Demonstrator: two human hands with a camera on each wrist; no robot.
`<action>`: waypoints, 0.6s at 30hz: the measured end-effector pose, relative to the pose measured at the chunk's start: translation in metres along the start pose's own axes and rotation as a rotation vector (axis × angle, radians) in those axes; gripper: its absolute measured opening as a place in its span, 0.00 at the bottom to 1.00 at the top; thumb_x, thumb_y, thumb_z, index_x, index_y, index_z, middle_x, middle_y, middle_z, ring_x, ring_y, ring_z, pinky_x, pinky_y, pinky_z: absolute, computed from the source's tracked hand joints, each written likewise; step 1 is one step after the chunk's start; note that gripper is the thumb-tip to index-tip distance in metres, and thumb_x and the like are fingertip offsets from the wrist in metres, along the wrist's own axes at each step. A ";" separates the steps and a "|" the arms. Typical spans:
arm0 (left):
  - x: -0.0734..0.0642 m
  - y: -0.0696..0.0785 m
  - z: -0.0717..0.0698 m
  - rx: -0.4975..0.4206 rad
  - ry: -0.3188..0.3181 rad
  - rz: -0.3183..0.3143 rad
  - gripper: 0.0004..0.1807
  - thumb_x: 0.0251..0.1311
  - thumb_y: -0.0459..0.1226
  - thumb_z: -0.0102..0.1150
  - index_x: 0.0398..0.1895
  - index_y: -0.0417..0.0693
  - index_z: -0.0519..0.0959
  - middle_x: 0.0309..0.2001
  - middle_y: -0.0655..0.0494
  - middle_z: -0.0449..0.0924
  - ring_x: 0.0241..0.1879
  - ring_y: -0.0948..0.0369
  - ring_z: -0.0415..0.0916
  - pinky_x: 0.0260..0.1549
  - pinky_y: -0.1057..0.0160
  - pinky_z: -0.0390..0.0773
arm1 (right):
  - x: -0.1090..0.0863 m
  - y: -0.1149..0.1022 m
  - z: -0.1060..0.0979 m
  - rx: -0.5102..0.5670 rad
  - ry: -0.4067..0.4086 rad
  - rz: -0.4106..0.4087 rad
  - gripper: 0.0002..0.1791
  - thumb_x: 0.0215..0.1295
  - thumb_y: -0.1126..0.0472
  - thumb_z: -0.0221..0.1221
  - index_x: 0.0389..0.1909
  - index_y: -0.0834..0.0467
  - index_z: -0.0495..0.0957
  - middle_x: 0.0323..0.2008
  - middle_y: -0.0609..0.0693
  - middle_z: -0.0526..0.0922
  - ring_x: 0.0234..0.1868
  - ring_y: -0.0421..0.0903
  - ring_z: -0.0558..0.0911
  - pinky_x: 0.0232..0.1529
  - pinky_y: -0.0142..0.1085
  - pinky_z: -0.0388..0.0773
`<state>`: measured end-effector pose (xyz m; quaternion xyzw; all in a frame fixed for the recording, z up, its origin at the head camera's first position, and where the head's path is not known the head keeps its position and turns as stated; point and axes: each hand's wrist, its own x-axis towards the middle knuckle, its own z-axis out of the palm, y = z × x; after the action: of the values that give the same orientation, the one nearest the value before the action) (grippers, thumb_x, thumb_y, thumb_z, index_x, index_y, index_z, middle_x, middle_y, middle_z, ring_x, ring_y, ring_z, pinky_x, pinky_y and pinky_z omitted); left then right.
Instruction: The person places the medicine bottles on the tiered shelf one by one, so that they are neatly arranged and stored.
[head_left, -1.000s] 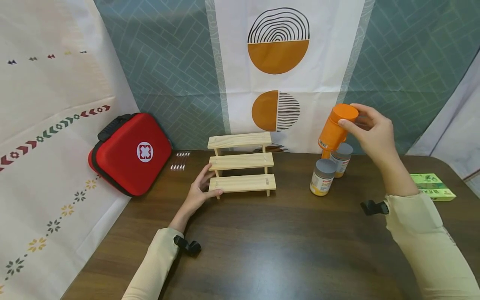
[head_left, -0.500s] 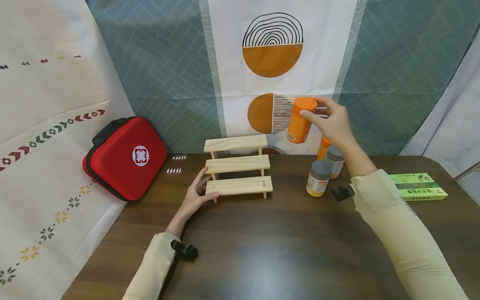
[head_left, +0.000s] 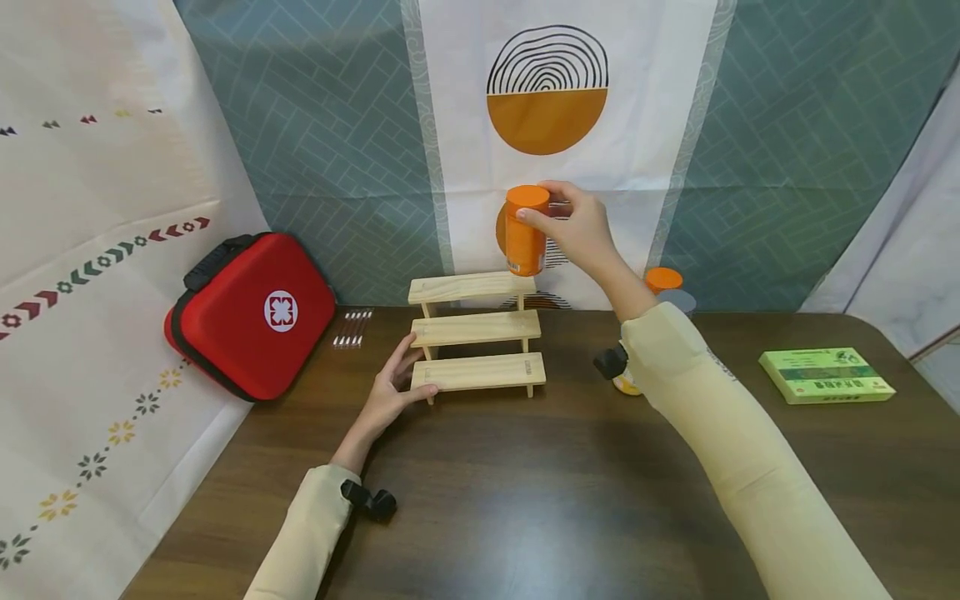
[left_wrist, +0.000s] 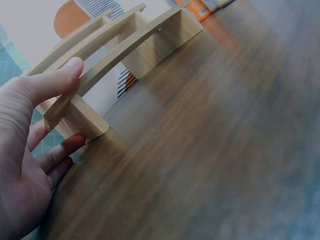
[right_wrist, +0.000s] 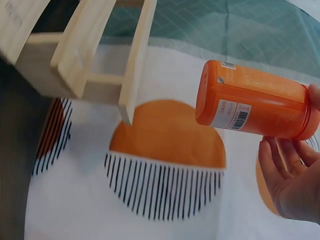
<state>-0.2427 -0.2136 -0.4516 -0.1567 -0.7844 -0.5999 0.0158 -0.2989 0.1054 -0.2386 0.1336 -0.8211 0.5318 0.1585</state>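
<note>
My right hand (head_left: 583, 232) holds an orange bottle (head_left: 527, 237) by its capped upper end, upright in the air at the right part of the rack's top step. In the right wrist view the bottle (right_wrist: 250, 100), with a white barcode label near its base, is apart from the wood. A three-step wooden display rack (head_left: 477, 372) stands on the table against the cloth backdrop. At its left end, my left hand (head_left: 386, 398) grips the rack. The left wrist view shows the thumb (left_wrist: 65, 75) on the lowest step and fingers beside the leg.
Behind my right forearm, a second orange cap (head_left: 663, 279) and a grey-lidded jar (head_left: 678, 300) partly show. A green box (head_left: 827, 375) lies farther right. At left are a red first-aid case (head_left: 258, 317) and several cotton swabs (head_left: 352, 328) on the brown table (head_left: 480, 500).
My right hand has carried the orange bottle leftward from above the jars to the rack's top step, and the bottle has straightened from a tilt. My left hand keeps its hold.
</note>
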 end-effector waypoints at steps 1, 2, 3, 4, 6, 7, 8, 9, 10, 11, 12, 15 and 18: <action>0.000 0.000 0.000 0.003 0.001 0.004 0.52 0.55 0.28 0.68 0.78 0.63 0.50 0.72 0.40 0.62 0.65 0.39 0.68 0.65 0.38 0.61 | 0.002 -0.001 0.004 0.004 -0.004 0.008 0.31 0.61 0.51 0.65 0.64 0.57 0.72 0.56 0.57 0.79 0.55 0.52 0.80 0.54 0.43 0.79; 0.000 0.000 0.000 0.005 0.001 0.008 0.52 0.54 0.28 0.68 0.78 0.63 0.50 0.72 0.39 0.62 0.64 0.39 0.68 0.64 0.38 0.61 | 0.004 -0.002 0.009 0.002 -0.009 0.020 0.32 0.61 0.51 0.65 0.65 0.57 0.72 0.56 0.57 0.79 0.55 0.52 0.79 0.55 0.43 0.79; 0.000 0.000 0.000 0.005 0.001 0.011 0.52 0.54 0.28 0.68 0.78 0.63 0.50 0.72 0.39 0.62 0.64 0.39 0.68 0.64 0.38 0.61 | 0.006 -0.003 0.013 0.008 -0.015 0.033 0.32 0.61 0.50 0.65 0.65 0.57 0.71 0.56 0.57 0.79 0.55 0.52 0.79 0.55 0.43 0.79; 0.000 0.000 0.001 0.007 0.000 0.011 0.52 0.54 0.28 0.68 0.78 0.63 0.50 0.72 0.39 0.62 0.64 0.39 0.69 0.64 0.38 0.61 | 0.008 -0.002 0.017 0.012 -0.021 0.047 0.33 0.61 0.50 0.65 0.65 0.57 0.71 0.57 0.57 0.79 0.55 0.52 0.79 0.56 0.43 0.78; 0.001 0.000 0.002 0.001 -0.005 0.011 0.53 0.54 0.27 0.68 0.78 0.63 0.50 0.72 0.39 0.62 0.64 0.39 0.69 0.64 0.38 0.61 | 0.012 -0.001 0.025 0.020 -0.034 0.073 0.34 0.61 0.50 0.65 0.66 0.58 0.70 0.58 0.57 0.78 0.57 0.51 0.78 0.57 0.42 0.77; 0.002 0.000 0.003 -0.002 -0.009 0.011 0.53 0.54 0.27 0.68 0.78 0.64 0.50 0.72 0.39 0.62 0.64 0.39 0.68 0.64 0.38 0.61 | 0.015 0.000 0.028 0.030 -0.040 0.081 0.34 0.62 0.50 0.65 0.66 0.58 0.70 0.58 0.57 0.78 0.57 0.51 0.78 0.59 0.42 0.76; 0.003 -0.001 0.004 -0.004 -0.012 0.012 0.53 0.54 0.28 0.68 0.78 0.63 0.50 0.72 0.39 0.62 0.64 0.38 0.68 0.64 0.38 0.61 | 0.017 0.000 0.032 0.033 -0.046 0.090 0.34 0.62 0.50 0.65 0.66 0.58 0.69 0.59 0.57 0.78 0.58 0.51 0.77 0.59 0.42 0.76; 0.003 -0.001 0.004 -0.005 -0.018 0.012 0.53 0.54 0.28 0.68 0.78 0.63 0.49 0.72 0.39 0.61 0.64 0.39 0.68 0.65 0.38 0.61 | 0.019 0.001 0.036 0.037 -0.052 0.095 0.34 0.62 0.50 0.65 0.67 0.59 0.69 0.59 0.57 0.78 0.58 0.51 0.77 0.60 0.41 0.75; 0.004 -0.001 0.005 -0.005 -0.022 0.014 0.53 0.54 0.28 0.68 0.78 0.63 0.49 0.72 0.39 0.61 0.64 0.39 0.68 0.65 0.38 0.61 | 0.021 0.001 0.040 0.040 -0.057 0.097 0.34 0.62 0.50 0.65 0.66 0.59 0.69 0.59 0.57 0.78 0.58 0.51 0.77 0.60 0.41 0.75; 0.004 -0.001 0.005 -0.007 -0.023 0.013 0.53 0.54 0.28 0.68 0.78 0.63 0.49 0.73 0.39 0.61 0.64 0.39 0.68 0.65 0.38 0.61 | 0.023 0.000 0.045 0.039 -0.065 0.098 0.34 0.62 0.50 0.65 0.66 0.59 0.70 0.59 0.57 0.78 0.58 0.51 0.77 0.61 0.41 0.75; 0.003 -0.002 0.004 -0.002 -0.024 0.011 0.53 0.54 0.28 0.68 0.78 0.62 0.48 0.73 0.39 0.60 0.64 0.39 0.68 0.65 0.38 0.61 | 0.024 -0.001 0.049 0.042 -0.071 0.097 0.33 0.62 0.50 0.65 0.66 0.59 0.70 0.58 0.56 0.78 0.58 0.51 0.77 0.60 0.41 0.76; 0.001 -0.002 0.000 0.017 -0.009 0.006 0.52 0.55 0.28 0.67 0.78 0.61 0.48 0.73 0.38 0.60 0.63 0.38 0.69 0.64 0.37 0.61 | 0.028 -0.006 0.063 0.033 -0.091 0.099 0.32 0.63 0.49 0.64 0.65 0.58 0.71 0.57 0.55 0.79 0.55 0.49 0.77 0.57 0.39 0.77; 0.002 -0.003 0.003 0.017 -0.001 0.007 0.52 0.56 0.27 0.66 0.79 0.60 0.47 0.73 0.36 0.59 0.63 0.38 0.68 0.64 0.36 0.61 | 0.031 -0.007 0.068 0.006 -0.085 0.111 0.32 0.63 0.49 0.64 0.65 0.57 0.72 0.55 0.54 0.79 0.51 0.48 0.76 0.54 0.37 0.77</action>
<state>-0.2447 -0.2116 -0.4551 -0.1597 -0.7888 -0.5932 0.0187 -0.3329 0.0387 -0.2461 0.1110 -0.8315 0.5362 0.0933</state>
